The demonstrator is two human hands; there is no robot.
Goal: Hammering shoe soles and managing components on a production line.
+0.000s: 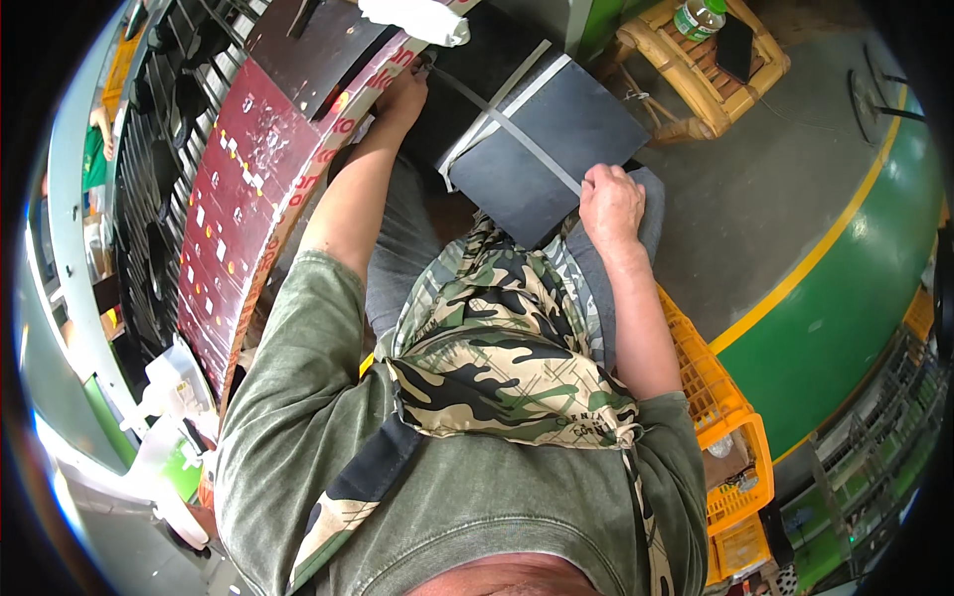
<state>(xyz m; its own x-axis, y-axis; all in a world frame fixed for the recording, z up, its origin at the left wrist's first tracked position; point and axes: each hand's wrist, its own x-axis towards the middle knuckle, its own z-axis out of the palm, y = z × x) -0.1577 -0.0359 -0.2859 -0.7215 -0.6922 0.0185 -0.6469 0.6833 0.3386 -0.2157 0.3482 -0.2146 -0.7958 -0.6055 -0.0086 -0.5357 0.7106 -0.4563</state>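
A black flat panel [545, 149] lies tilted across my lap, with pale strips [512, 94] along its far left edge. A narrow grey strip [527, 141] crosses it diagonally. My right hand [611, 207] is closed at the strip's near end, over the panel's right corner, its fingers curled in. Up by the edge of the dark red board, my left hand [399, 97] is closed near the strip's far end. What its fingertips hold is partly hidden. A camouflage apron [497, 368] covers my lap below the panel.
Left of me stands a dark red board [238, 159] with scraps on it, a black sheet [318, 55] and a white bundle [417, 18]. A bamboo stool [686, 74] bears a bottle [700, 18] and a phone [734, 48]. Yellow crates [708, 382] stand at my right.
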